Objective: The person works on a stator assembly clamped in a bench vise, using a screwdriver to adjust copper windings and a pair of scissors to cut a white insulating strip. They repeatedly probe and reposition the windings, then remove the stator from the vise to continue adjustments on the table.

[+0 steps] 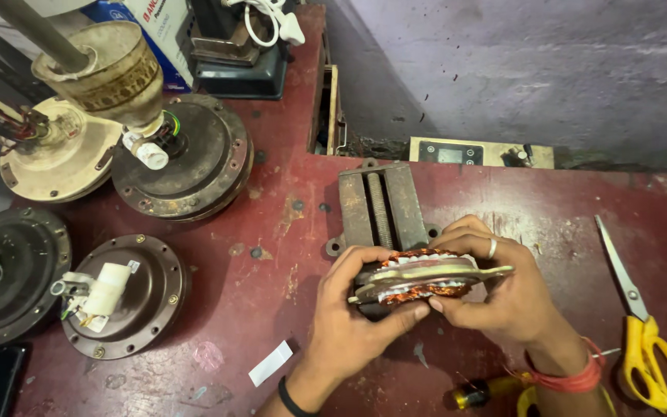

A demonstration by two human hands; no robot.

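Red-painted metal forms the worktable [550,201], worn and scratched across its top. Four round fan motor housings sit on its left part: a cream one [55,158] at the far left, a dark one [194,158] beside it, and two brown ones nearer the front [9,270] [144,297] (each of these two with short wires at its hub). A small bench vise [376,205] is bolted near the table's middle. Directly in front of the vise, the left hand [345,320] and right hand [503,297] are clamped together on a motor winding core [418,279], copper coils visible between its plates, held edge-on above the table. Yellow-handled scissors [642,324] lie at the right edge. A screwdriver [488,390] lies under the right wrist. A white paper slip [270,363] lies left of the left wrist.
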